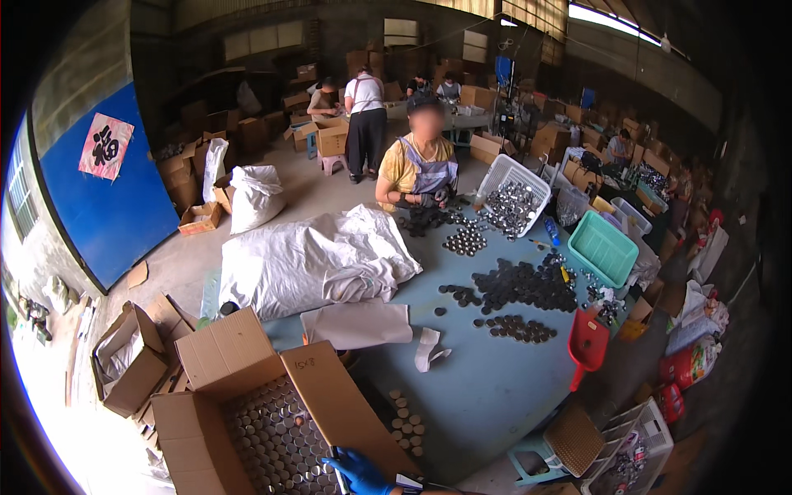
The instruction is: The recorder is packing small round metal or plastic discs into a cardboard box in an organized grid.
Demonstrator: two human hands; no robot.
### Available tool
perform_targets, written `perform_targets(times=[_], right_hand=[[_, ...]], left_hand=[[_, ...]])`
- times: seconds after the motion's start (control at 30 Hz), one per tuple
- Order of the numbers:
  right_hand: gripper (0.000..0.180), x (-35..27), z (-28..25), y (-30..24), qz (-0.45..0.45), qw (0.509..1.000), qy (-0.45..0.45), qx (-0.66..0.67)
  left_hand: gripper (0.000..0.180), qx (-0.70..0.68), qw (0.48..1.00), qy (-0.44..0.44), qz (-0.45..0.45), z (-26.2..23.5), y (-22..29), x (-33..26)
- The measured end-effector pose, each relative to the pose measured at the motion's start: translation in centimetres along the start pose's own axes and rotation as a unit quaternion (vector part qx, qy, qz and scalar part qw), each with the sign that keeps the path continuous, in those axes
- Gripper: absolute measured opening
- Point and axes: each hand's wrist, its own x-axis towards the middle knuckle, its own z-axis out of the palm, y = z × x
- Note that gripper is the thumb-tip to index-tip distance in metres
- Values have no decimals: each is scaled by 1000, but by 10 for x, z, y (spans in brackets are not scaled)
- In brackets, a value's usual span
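Note:
My right hand [361,472], in a blue glove, reaches in from the lower edge to the near right side of an open cardboard box [194,437]. Its fingers are bent around a thin dark strip with a pale edge, right at the box's side; I cannot make out what the strip is. Many round silver caps [276,433] lie in rows inside the box. On the table just right of the box sits a small group of pale round caps [407,425]. My left hand is out of view.
On the blue table [487,396] lie a white sack [313,260], piles of black discs [524,289], a red dustpan [587,346] and a green basket [604,249]. Across it, a person [425,161] in dark gloves handles parts. A stool [569,441] stands at the right.

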Motion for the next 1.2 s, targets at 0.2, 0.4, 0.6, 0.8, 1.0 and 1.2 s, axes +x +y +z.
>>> perform_targets(times=[0.2, 0.4, 0.6, 0.8, 1.0, 1.2], right_hand=[[21, 11, -2, 35, -215, 962, 12, -165], [31, 14, -6, 52, -278, 926, 30, -255], [42, 7, -9, 40, -276, 915, 29, -291], [47, 6, -8, 35, -345, 877, 55, -330], [50, 15, -8, 50, -317, 890, 41, -326], [52, 13, -10, 48, -341, 873, 50, -345]], left_hand=[[42, 23, 999, -12, 18, 14, 10, 4], [43, 1, 996, -60, 59, 2, 71, 26], [44, -12, 990, -105, 97, -1, 110, 37], [44, -14, 981, -147, 126, 4, 127, 41], [45, -30, 970, -186, 150, 4, 147, 42], [46, -49, 959, -224, 170, 7, 159, 45]])
